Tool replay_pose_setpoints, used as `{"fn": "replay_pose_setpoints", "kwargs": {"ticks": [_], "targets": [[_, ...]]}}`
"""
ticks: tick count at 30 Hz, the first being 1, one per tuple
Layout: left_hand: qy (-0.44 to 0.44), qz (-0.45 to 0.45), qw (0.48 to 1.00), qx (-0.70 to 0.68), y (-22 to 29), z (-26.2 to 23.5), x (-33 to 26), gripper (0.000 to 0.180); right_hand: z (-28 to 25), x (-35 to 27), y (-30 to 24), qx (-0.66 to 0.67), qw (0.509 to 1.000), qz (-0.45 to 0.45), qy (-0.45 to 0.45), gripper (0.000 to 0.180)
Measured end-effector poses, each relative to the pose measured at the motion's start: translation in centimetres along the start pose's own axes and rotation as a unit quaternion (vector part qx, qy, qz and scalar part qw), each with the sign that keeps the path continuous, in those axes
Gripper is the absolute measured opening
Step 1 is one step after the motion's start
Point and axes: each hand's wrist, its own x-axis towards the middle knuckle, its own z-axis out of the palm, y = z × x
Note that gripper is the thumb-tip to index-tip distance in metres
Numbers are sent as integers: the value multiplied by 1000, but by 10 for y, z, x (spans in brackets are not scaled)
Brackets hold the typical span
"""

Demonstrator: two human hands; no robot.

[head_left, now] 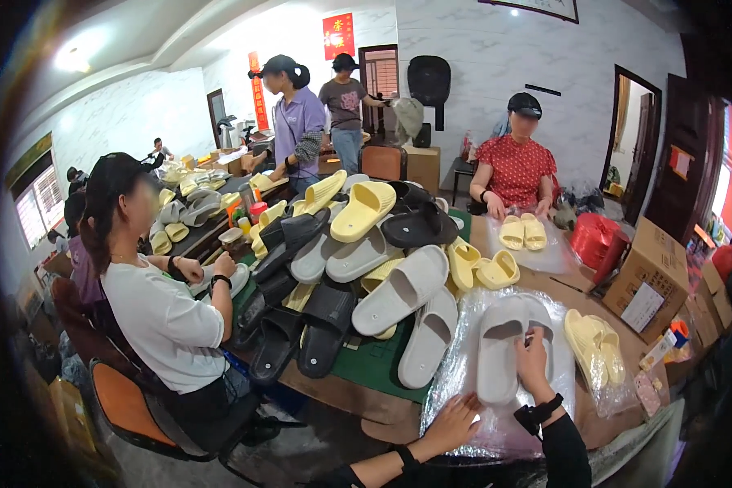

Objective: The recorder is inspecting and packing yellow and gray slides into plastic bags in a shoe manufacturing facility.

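A pair of grey slippers, the left slipper [500,358] and the right slipper [550,332], lies side by side on a clear plastic bag [454,370] in front of me. My right hand [533,362] is between them, fingers curled against the right slipper's inner side; its fingertips are partly hidden. My left hand [451,424] rests flat on the bag's near left part, fingers stretched out, just below the left slipper's heel. A small white spot shows at its fingertips. Dark bands circle both wrists.
Left of the bag rises a heap of yellow, grey and black slippers [403,293]. A bagged yellow pair [595,350] lies to the right, near a cardboard box [647,276]. Across the table a person in red [516,167] handles yellow slippers; another in white [159,309] sits left.
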Motion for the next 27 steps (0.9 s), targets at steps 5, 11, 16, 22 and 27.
{"fn": "replay_pose_setpoints", "kwargs": {"ticks": [5, 11, 16, 22, 27], "targets": [[14, -10, 999, -32, 0, -4, 1, 45, 12, 5, 12, 227, 974, 24, 7, 28], [-24, -16, 999, -26, -6, 2, 0, 44, 25, -5, 8, 45, 999, -16, -1, 36], [-22, -17, 999, -26, -5, 2, 3, 44, 34, 5, 41, 145, 989, 6, -9, 35], [3, -15, 1000, -21, -2, -6, -2, 42, 15, -1, 9, 154, 988, 16, -22, 35], [30, -13, 998, -56, -2, -2, -2, 41, 13, 3, 32, 214, 977, 20, -14, 19]]}}
